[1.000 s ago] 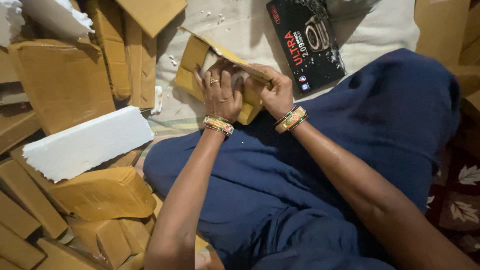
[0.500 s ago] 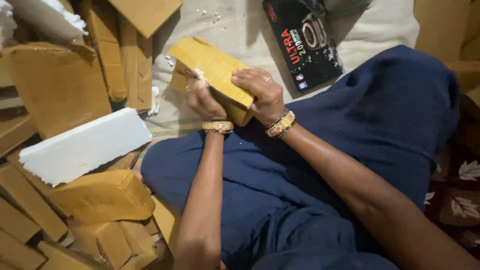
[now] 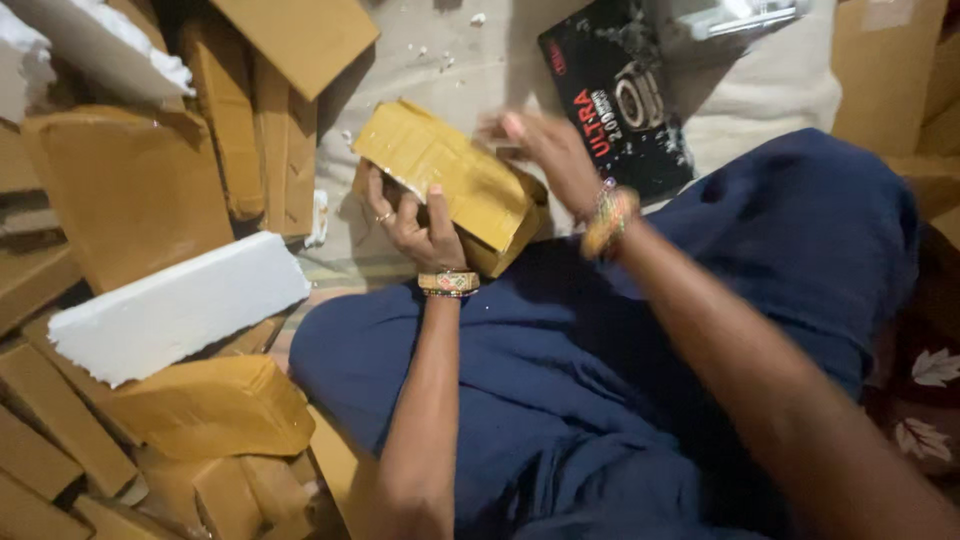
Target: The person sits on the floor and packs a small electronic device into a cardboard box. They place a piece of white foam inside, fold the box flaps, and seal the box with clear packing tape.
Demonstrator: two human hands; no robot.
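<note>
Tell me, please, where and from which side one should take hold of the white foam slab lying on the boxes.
Grip the white foam slab across its narrow width, near the middle, coming from above. It lies flat and long on the brown boxes, so both long edges look free. The left hand holds a yellow-brown box; the right hand appears free, though blurred.

My arms are bare from the elbow down, with no sleeves in view. On my left hand (image 3: 415, 225) I wear a thin ring on one finger and, at the wrist, a broad gold-toned bangle (image 3: 448, 283) with small coloured insets, edged by a slim dark band. My right hand (image 3: 550, 150), blurred here, carries a stack of gold and multicoloured bangles (image 3: 608, 220) at the wrist. Dark navy-blue cloth (image 3: 620, 380) drapes in soft folds over my lap and knees.
</note>
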